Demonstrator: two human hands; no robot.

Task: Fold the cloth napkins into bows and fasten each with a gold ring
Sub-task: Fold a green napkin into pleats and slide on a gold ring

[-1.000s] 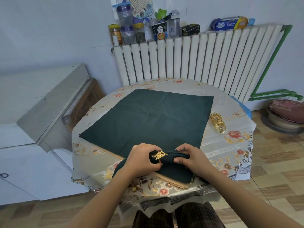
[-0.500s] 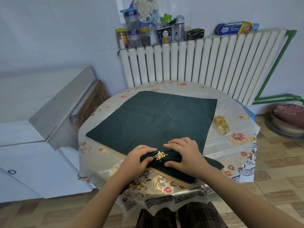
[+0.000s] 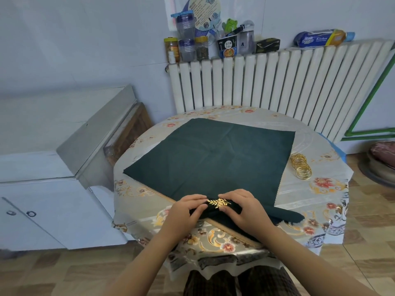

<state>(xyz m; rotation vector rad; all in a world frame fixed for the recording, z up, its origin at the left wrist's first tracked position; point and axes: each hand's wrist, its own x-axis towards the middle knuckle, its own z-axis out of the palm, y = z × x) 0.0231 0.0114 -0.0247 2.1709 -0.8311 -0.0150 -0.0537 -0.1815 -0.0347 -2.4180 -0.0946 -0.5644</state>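
A folded dark green napkin point(image 3: 286, 215) lies near the table's front edge, cinched in the middle by a gold leaf ring point(image 3: 218, 203). My left hand point(image 3: 185, 212) grips the napkin's left side, fingers curled over it beside the ring. My right hand point(image 3: 245, 208) grips the right side, thumb close to the ring. The napkin's right end sticks out past my right hand. A second dark green napkin point(image 3: 213, 154) lies spread flat behind it. A pile of several gold rings point(image 3: 301, 168) sits at its right edge.
The round table point(image 3: 316, 199) has a floral plastic cover. A white radiator point(image 3: 277, 82) stands behind it, with jars, bottles and boxes on top. A white cabinet point(image 3: 53, 189) stands to the left. A cushioned stool point(image 3: 382, 159) is at far right.
The bundle has been laid flatter on the table with the leaf ring turned up. Both hands have moved in beside the ring. The camera view has shifted slightly left.
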